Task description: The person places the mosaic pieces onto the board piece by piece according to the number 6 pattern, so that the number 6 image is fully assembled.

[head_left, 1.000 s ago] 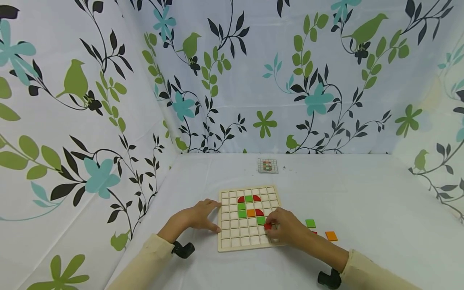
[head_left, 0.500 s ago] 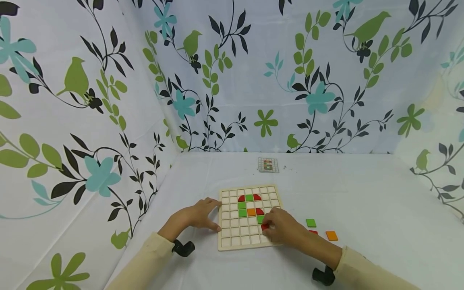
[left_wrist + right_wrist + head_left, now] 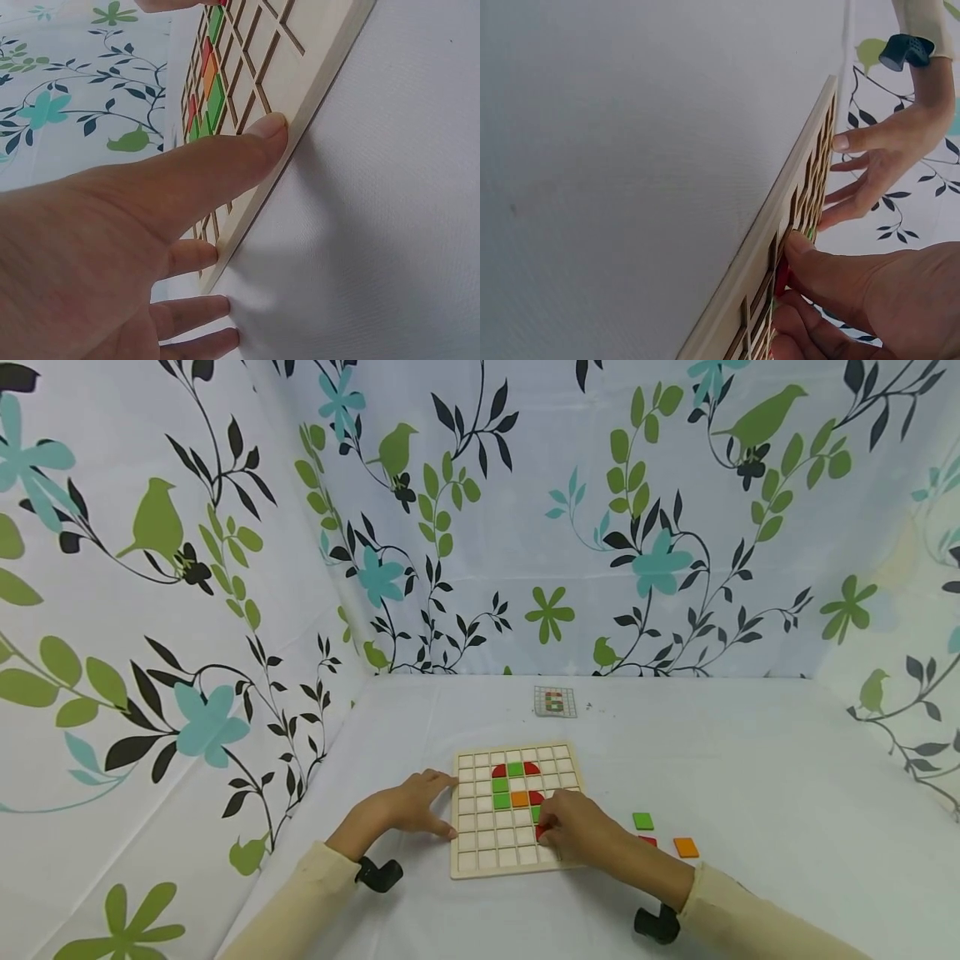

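Note:
A square wooden grid board [image 3: 486, 841] lies on the white cloth, holding red quarter-round, green square and orange tiles in some cells. At its left edge rests my left hand [image 3: 412, 806], fingers spread; in the left wrist view the thumb [image 3: 247, 146] presses on the frame. Over the board's right part, my right hand [image 3: 581, 828] pinches a red tile [image 3: 539, 832] between thumb and fingers, low against the grid. The right wrist view shows this red tile [image 3: 782, 276] edge-on; its full shape is hidden. Beside the hand, a green tile [image 3: 536, 814] is partly covered.
Right of the board lie a loose green tile [image 3: 642, 821], an orange tile [image 3: 686, 847] and a red tile [image 3: 648, 840] partly behind the right wrist. Behind the board is a small gridded card [image 3: 555, 702] with a coloured pattern. Patterned curtains [image 3: 465, 527] stand around the table.
My right hand has slid a little left over the board with the red tile, covering more of the green tile. The left hand stays where it was.

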{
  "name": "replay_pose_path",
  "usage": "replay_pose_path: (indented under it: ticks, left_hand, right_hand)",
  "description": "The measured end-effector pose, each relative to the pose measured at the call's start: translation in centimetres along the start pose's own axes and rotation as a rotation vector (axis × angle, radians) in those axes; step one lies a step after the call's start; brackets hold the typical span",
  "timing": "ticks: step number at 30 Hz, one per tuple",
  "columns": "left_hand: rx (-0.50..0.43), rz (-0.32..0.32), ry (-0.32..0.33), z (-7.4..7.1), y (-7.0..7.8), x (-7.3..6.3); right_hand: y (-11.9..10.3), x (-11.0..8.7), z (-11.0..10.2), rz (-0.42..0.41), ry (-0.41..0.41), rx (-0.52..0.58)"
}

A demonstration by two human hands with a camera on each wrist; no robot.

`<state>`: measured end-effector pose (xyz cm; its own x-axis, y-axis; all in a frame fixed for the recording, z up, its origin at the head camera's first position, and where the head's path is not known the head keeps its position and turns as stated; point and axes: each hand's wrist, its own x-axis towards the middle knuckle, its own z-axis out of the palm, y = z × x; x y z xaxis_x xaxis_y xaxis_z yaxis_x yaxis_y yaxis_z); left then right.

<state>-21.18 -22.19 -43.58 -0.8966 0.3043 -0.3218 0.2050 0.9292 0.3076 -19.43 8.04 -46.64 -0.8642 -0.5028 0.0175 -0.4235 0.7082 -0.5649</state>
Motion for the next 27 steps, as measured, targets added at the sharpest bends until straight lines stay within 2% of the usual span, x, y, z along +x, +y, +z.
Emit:
replay_pose_path:
  ticks: [13, 27]
  left_hand:
    - [-0.003, -0.004, -0.004, 0.17, -0.14, 0.0]
    - [0.007, 0.004, -0.001, 0.06, -0.13, 0.23]
  right_hand:
    - [-0.32, 0.16, 0.12, 0.029, -0.029, 0.017]
    - [-0.25, 0.24, 0.47, -0.106, -0.021, -0.129]
